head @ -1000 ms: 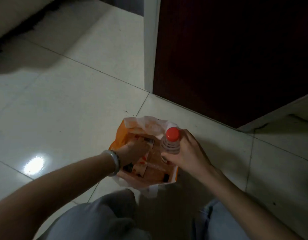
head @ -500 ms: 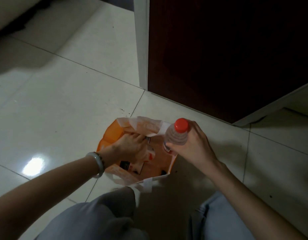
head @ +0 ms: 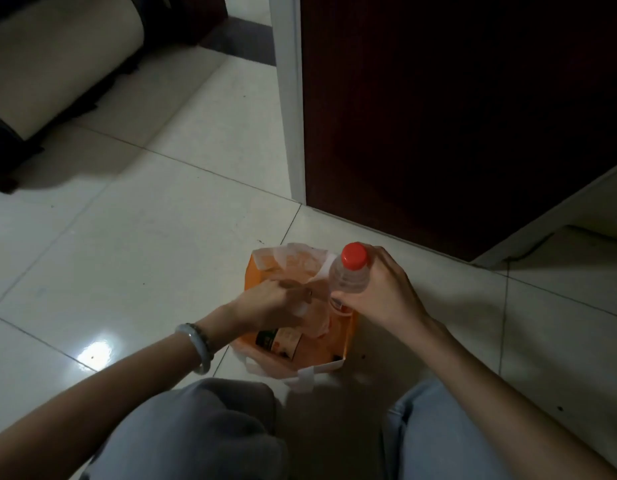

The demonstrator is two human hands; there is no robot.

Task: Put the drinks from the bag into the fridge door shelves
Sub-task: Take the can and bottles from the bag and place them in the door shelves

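Note:
An orange and white bag (head: 345,344) stands open on the tiled floor between my knees. My right hand (head: 383,292) grips a clear bottle with a red cap (head: 350,271), held upright above the bag's right rim. My left hand (head: 272,303) reaches into the bag's mouth, fingers curled over something pale inside; what it holds is hidden. A carton with a dark label (head: 279,341) lies in the bag below that hand. The dark red fridge door (head: 456,109) rises just behind the bag.
A white frame edge (head: 288,98) runs along the fridge's left side. A beige cushioned seat with dark base (head: 47,67) sits at the far left. My knees in grey trousers (head: 203,434) fill the bottom of the view.
My right hand has lifted the red-capped bottle a little higher out of the bag. My left hand stays in the bag. The view has tilted up.

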